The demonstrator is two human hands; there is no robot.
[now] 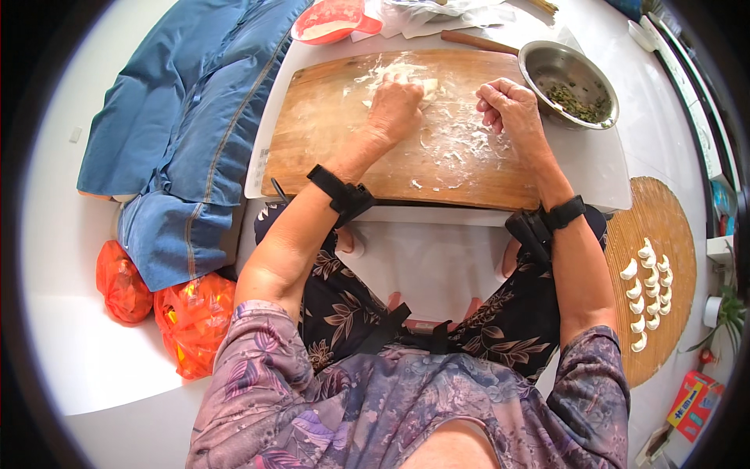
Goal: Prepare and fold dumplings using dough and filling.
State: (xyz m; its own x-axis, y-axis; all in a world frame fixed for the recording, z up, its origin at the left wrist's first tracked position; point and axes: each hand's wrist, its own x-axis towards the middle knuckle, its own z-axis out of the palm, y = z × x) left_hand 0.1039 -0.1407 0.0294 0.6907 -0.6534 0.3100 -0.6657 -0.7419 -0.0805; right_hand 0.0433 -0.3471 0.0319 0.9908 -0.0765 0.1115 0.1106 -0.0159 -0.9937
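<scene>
Flour is scattered across a wooden board (pixel 316 117) in front of me. On its far part my left hand (pixel 394 109) is closed over a pale piece of dough (pixel 429 88), which shows beside the fingers. My right hand (pixel 512 109) is above the board's right side, fingers curled in toward the thumb. Whether anything small is inside them is hidden. Close to that hand, a steel bowl (pixel 537 59) holds a dark green chopped filling (pixel 578 102). Behind the board, a wooden rolling pin (pixel 478 41) lies with one end by the bowl.
A red scoop (pixel 355 21) of flour stands behind the board. On my right, a round woven mat (pixel 664 211) carries several white dumplings (pixel 652 281). A blue cloth-covered seat (pixel 187 109) and orange plastic bags (pixel 195 316) are on my left. A potted plant (pixel 728 309) stands far right.
</scene>
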